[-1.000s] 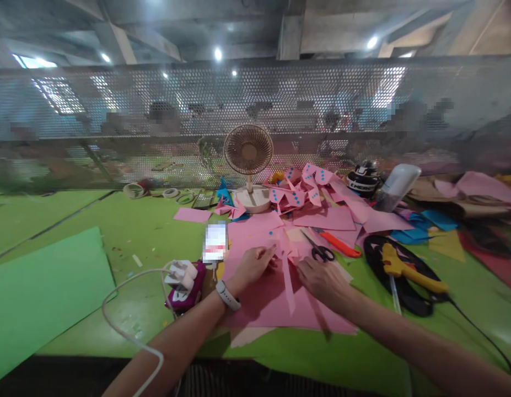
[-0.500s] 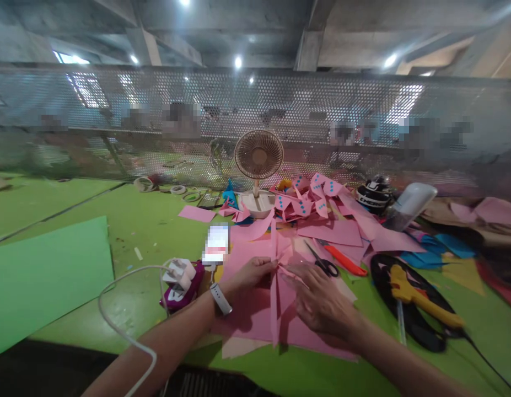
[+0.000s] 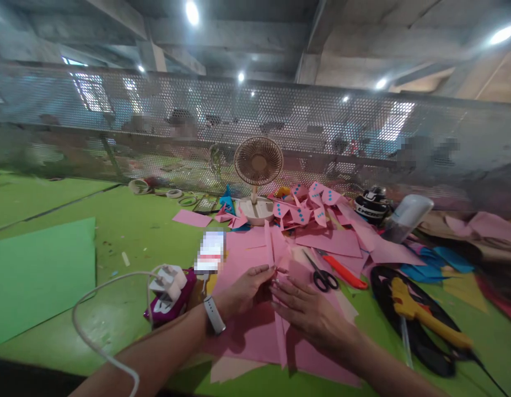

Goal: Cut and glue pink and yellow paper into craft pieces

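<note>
A folded pink paper strip (image 3: 280, 336) stands as a raised ridge on larger pink paper (image 3: 242, 336) in front of me. My left hand (image 3: 251, 286), with a white watch on its wrist, pinches the strip near its middle between thumb and fingers. From the other side, my right hand (image 3: 307, 309) lies against the strip with its fingers stretched out. Its fingertips meet the fold beside my left thumb, and its own thumb is hidden. Just beyond my right hand lie black-handled scissors (image 3: 323, 275) and a red-handled cutter (image 3: 344, 271).
A small fan (image 3: 258, 161) stands at the back beside a pile of pink paper pieces with blue dots (image 3: 300, 212). A phone (image 3: 210, 251) and a charger with a white cable (image 3: 170, 281) lie left. To the right is a yellow glue gun (image 3: 420, 309) on a black tray.
My right hand has come down flatter along the strip, its fingers straighter and closer together. My left hand keeps its pinch. The view has shifted slightly, so the table sits lower.
</note>
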Demonstrator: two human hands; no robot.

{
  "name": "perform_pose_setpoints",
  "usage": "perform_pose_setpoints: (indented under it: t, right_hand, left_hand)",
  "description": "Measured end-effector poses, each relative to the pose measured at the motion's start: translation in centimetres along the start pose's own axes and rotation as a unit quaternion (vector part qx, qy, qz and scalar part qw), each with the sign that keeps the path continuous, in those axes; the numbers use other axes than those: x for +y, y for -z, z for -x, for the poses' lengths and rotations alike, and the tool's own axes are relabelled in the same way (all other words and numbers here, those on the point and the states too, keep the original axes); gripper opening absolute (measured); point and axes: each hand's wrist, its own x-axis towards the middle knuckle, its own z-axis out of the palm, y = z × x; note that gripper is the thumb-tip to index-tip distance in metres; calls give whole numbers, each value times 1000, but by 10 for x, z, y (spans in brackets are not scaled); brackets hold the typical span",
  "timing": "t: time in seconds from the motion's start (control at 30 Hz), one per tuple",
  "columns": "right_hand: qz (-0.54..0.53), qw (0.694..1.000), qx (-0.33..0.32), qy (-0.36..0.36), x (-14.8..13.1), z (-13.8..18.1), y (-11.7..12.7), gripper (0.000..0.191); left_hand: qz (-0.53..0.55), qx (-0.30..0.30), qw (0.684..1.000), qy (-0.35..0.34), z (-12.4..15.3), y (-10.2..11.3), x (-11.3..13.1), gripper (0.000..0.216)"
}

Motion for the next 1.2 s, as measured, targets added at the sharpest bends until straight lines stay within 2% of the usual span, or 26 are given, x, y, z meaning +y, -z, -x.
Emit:
perform_pose_setpoints:
  t: [0.13,0.27,0.43,0.63,0.73,0.87,1.03,1.13,1.2]
  right_hand:
    - [2,1000,-19,10,0,0,1,55]
    - [14,1000,-18,18,0,2,-3,52]
    - [12,1000,8,13,1,1,-5,51]
    - [-26,997,61,36,-4,-3,-1,34]
    - [-53,992,108,24,-5,-1,-3,30]
    - [-87,984,152,-25,-3,3,-4,32]
    - [-144,973,157,-89,-2,2,-3,21]
    - [-163,953,199,-160,-6,-1,-3,10]
    - [-149,942,229,-196,-10,-2,-2,13]
  left_hand:
    - [35,3,999,-28,-2,2,-1,26]
    - [41,-18,998,-45,-2,7,-3,25]
    - [24,-47,998,-41,-3,8,-7,26]
    - [40,-10,997,-60,-5,7,-10,19]
    - [32,-20,998,-53,-4,6,-9,21]
    - [13,-45,998,-53,-2,4,-9,29]
    - [6,-50,998,-49,-1,1,-10,24]
    - [9,-45,998,-50,0,-1,-9,21]
    - [14,-48,998,-46,1,-2,-10,23]
